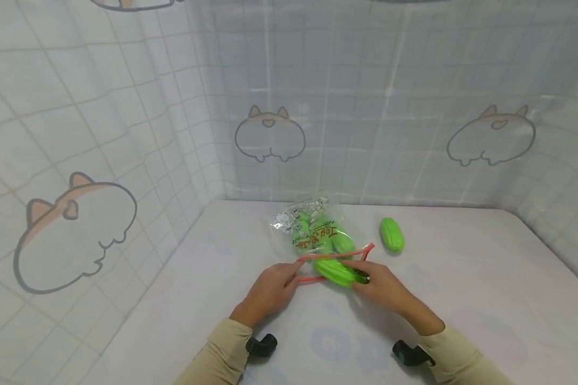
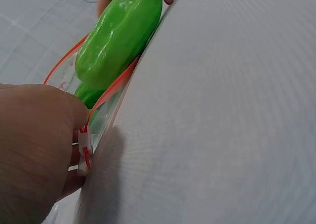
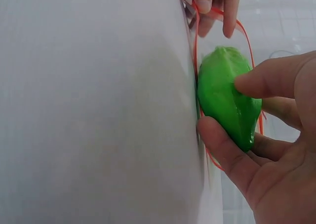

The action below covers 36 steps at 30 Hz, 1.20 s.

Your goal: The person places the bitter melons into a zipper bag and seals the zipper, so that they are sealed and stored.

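My right hand (image 1: 382,287) holds a glossy green ridged toy vegetable (image 1: 333,271) between thumb and fingers, at the mouth of a clear zip bag (image 1: 285,219). Its blunt end points into the opening between the red zip strips (image 2: 111,90), as the left wrist view shows. My left hand (image 1: 271,291) pinches the left end of the bag's red-edged mouth, near a whitish zip slider (image 2: 85,144). Several green toy pieces (image 1: 343,244) lie inside the bag under its printed lettering. The right wrist view shows the thumb (image 3: 266,78) pressed on the vegetable's side.
A second green ridged toy vegetable (image 1: 392,235) lies on the white tabletop (image 1: 462,251), to the right of the bag. Tiled curtains (image 1: 356,80) with cartoon dog prints hang behind and at the sides. Dark bands with camera mounts (image 1: 261,345) sit on both wrists.
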### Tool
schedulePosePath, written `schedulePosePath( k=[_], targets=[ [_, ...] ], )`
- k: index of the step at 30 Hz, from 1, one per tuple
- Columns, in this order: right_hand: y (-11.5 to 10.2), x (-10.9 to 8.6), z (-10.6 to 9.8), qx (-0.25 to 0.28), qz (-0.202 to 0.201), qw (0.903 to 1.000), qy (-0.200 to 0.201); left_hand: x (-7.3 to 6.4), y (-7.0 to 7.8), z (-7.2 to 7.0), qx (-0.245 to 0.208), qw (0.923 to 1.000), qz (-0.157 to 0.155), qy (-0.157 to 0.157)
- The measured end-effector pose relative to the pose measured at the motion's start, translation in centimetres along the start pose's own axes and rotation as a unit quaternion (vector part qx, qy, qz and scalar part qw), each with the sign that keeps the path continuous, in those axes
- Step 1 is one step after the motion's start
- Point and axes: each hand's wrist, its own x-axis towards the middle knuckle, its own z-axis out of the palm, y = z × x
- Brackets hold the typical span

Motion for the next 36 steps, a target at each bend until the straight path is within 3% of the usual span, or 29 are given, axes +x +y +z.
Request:
schedulePosePath(
  k=[5,12,21,32,36],
  targets=[
    [-0.4,0.1,0.5,0.023,0.009,0.9995,0.020,0.0,0.1,-0.1,-0.002,1.0000,0.003,0.004],
    [-0.8,0.4,1.1,0.018,-0.026,0.9992,0.023,-0.1,0.1,-0.1,-0.010,0.9999,-0.004,-0.010],
    [-1.3,0.9,1.7,0.000,0.003,0.9998,0.018,-0.1,0.1,-0.2,-0.012,0.9996,-0.015,-0.020],
    [-1.6,1.5,2.3,-0.007,-0.001,0.9996,0.026,-0.1,0.0,-0.1,-0.009,0.9998,0.012,0.009],
    [-1.7,1.6,2.4,0.017,0.011,0.9993,0.032,0.0,-0.2,0.1,-0.006,0.9997,0.020,0.012]
  ],
)
